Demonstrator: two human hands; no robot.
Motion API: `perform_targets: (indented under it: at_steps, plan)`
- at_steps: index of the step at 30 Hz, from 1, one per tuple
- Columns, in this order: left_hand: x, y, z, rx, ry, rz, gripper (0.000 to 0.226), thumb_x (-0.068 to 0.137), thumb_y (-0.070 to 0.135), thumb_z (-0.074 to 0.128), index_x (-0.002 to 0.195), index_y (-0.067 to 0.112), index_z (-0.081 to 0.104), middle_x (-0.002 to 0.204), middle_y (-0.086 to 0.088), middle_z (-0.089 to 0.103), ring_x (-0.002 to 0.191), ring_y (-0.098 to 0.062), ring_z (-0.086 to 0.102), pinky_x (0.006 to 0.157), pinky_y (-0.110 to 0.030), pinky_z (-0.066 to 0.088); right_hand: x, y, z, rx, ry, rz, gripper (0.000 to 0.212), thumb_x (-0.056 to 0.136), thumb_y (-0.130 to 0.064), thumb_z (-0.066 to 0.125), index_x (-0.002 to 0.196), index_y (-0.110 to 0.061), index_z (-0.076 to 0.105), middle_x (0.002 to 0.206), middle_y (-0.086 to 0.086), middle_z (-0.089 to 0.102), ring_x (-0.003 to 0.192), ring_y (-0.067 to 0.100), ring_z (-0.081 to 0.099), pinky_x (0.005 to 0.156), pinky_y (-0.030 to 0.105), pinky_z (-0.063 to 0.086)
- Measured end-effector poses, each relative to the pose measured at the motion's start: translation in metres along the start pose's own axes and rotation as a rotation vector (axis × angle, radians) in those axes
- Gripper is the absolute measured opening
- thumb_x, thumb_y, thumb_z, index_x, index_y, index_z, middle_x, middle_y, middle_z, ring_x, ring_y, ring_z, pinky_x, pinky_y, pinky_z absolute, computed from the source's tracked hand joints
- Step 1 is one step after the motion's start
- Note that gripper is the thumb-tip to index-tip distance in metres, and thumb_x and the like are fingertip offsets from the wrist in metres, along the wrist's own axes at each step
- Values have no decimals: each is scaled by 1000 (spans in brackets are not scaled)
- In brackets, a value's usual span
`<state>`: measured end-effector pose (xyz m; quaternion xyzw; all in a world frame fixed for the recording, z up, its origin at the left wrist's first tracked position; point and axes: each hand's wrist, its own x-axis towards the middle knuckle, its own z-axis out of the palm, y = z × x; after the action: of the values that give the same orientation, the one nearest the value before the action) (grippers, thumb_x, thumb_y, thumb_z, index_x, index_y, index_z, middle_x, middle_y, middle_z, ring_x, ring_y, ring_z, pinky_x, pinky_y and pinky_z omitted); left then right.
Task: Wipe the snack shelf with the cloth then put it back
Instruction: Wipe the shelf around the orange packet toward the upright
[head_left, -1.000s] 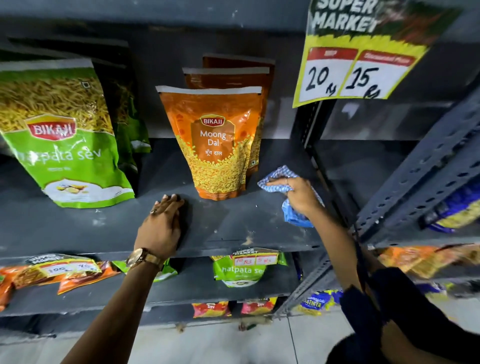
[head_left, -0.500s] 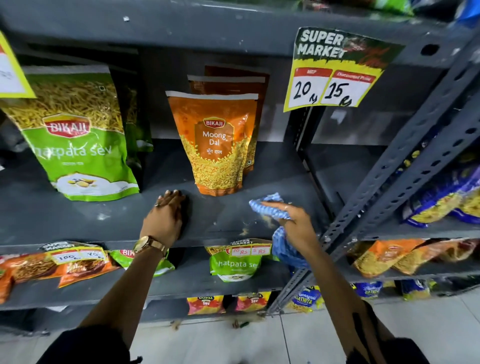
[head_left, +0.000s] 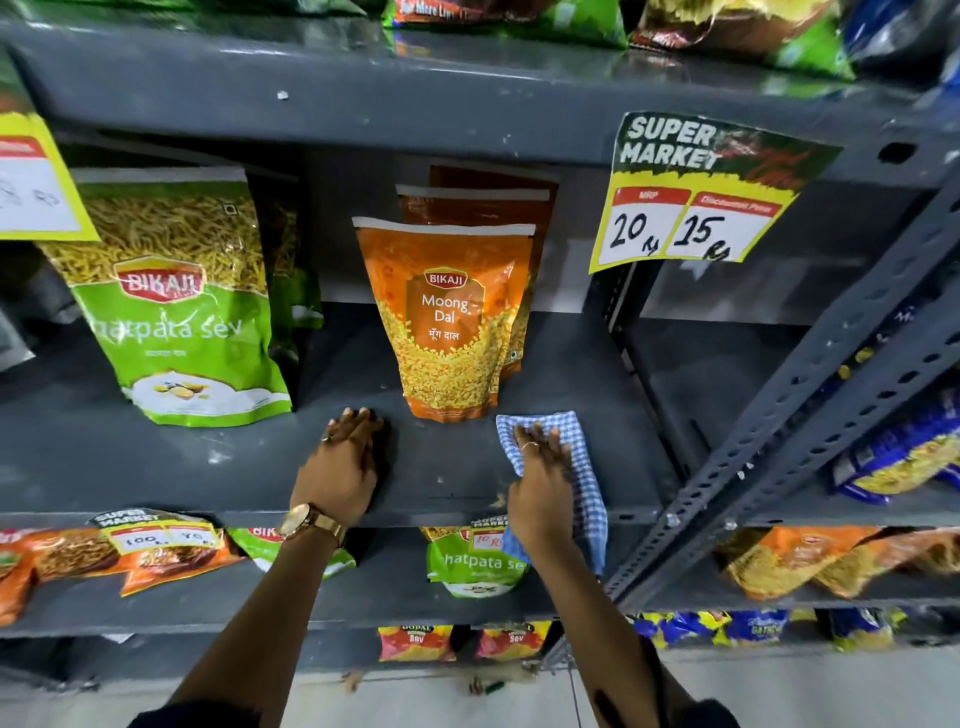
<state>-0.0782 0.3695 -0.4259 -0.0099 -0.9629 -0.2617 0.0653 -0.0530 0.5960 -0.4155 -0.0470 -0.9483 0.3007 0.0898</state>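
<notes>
Grey metal shelf (head_left: 156, 467), viewed from above and in front. Far left, a yellow price tag (head_left: 31, 182) hangs from the shelf above, its writing blurred. Below and behind it, a green Bikaji sev pouch (head_left: 176, 312) stands upright, leaning slightly, with darker pouches behind it. Left hand (head_left: 340, 467): palm down, flat on bare shelf near the front edge, fingers straight and close together, holding nothing; ring on one finger, gold watch (head_left: 306, 522) at the wrist. Centre: orange Moong Dal pouch (head_left: 447, 322), upright, two more orange pouches lined up behind it; its base sits just beyond the fingertips of both hands, touching neither. Cloth (head_left: 582, 467): blue-and-white check, spread on the shelf just right of and nearer than the Moong Dal pouch, its near end draped over the front edge and hanging down. Right hand (head_left: 540, 483): pressed flat on the cloth, fingers extended and slightly spread, a ring on one; not gripping, only bearing down. Some crumbs on the shelf edge between the hands. Upper right: Super Market sign (head_left: 696, 197) marked 20 and 15, hung from the shelf above. Far right: perforated grey upright (head_left: 810, 415) running diagonally, blue and yellow packs beyond it. Lower shelf (head_left: 363, 603): orange and green packets lying flat, small price labels on some.
</notes>
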Motion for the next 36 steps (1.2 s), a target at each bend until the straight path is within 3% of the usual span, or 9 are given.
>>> perform_targets:
  at_steps: [9,13,17,19,21,23,25,28,36]
  plan:
    - [0,1,0,-14,20,43,47,85,20,35,128,12,53,142,-13,43,135,-31,32,108,-45,30,-28,-41,6,74,-122,-45,60,83,12,39,136,-17,39,147,9,38,139,24,25,115,32,21]
    - [2,-2,1,-29,8,66,53,82,24,30,126,7,54,140,-16,45,134,-31,34,111,-43,26,-48,-69,25,132,-166,-157,66,79,15,40,138,-13,36,150,11,33,143,24,19,119,34,-2]
    - [3,-5,0,-67,-2,64,52,81,23,32,126,6,54,140,-17,45,134,-32,32,111,-43,26,-60,-80,24,276,-209,-182,63,77,14,40,134,-12,42,144,10,43,137,21,33,119,35,19]
    - [2,-3,-3,-99,4,83,51,79,20,36,123,3,56,136,-20,47,132,-35,36,110,-44,26,-53,-80,11,407,-272,-99,56,79,12,40,129,-13,50,133,11,56,116,17,52,100,25,42]
    - [1,-3,-5,-120,14,107,49,76,15,39,120,2,58,132,-23,51,128,-38,40,109,-45,27,-46,-73,-14,532,-303,-45,45,81,8,43,121,-10,57,118,11,65,97,12,56,76,16,45]
    - [1,-4,-6,-110,13,104,50,76,13,38,120,3,58,131,-22,52,128,-38,41,108,-44,27,-36,-63,-46,573,-257,5,38,80,7,45,113,-5,62,103,2,66,92,11,56,71,15,43]
    - [2,-5,-4,-97,15,97,51,75,10,37,121,4,57,132,-22,52,128,-38,41,108,-45,28,-19,-41,-77,508,-136,30,37,79,4,45,108,-8,65,94,-4,63,87,11,57,66,13,44]
    - [2,-5,-2,-78,22,69,45,82,2,41,124,8,56,136,-18,48,132,-33,37,110,-42,28,24,-10,-91,202,-6,17,50,73,-9,37,112,-24,63,105,-1,70,98,21,64,83,30,52]
    - [5,-8,-1,-86,28,93,57,71,9,33,122,7,58,135,-17,50,131,-32,39,112,-38,23,70,-14,-31,-229,-184,27,37,83,1,44,117,-5,57,119,28,57,110,42,53,94,45,45]
